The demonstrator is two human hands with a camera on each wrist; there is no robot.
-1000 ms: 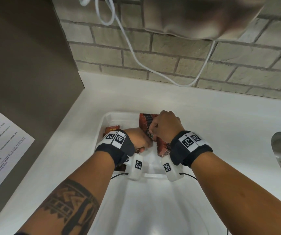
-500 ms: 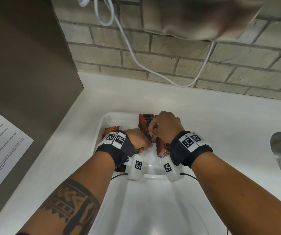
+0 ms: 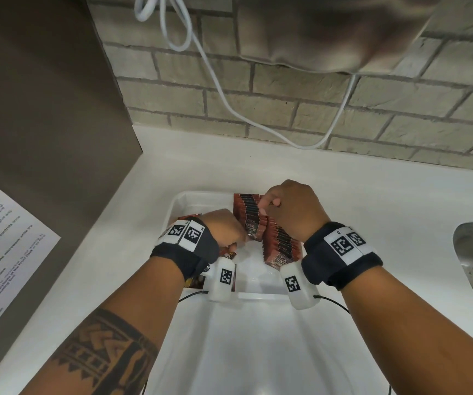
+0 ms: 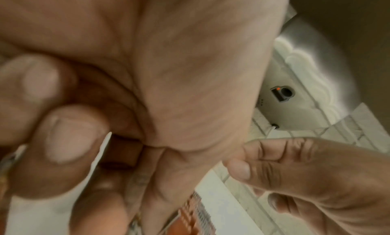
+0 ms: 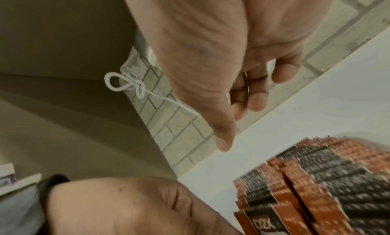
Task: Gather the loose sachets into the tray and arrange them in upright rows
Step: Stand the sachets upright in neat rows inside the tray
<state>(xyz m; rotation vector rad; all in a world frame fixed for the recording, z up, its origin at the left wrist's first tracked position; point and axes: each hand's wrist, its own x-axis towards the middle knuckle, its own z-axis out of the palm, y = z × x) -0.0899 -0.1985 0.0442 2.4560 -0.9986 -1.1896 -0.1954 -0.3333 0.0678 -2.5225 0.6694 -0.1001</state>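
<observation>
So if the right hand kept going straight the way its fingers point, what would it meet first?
Most likely the upright row of sachets in the tray: the right hand curls down right over them. Whether it already touches is unclear.

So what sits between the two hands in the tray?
In the head view, upright rows of sachets stand between the left hand and the right hand, inside the tray.

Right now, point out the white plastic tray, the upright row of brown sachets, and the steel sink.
White plastic tray (image 3: 172, 208): head view, far-left rim corner.
Upright row of brown sachets (image 3: 282, 243): head view, top edges.
Steel sink (image 3: 470, 246): head view, left rim.
</observation>
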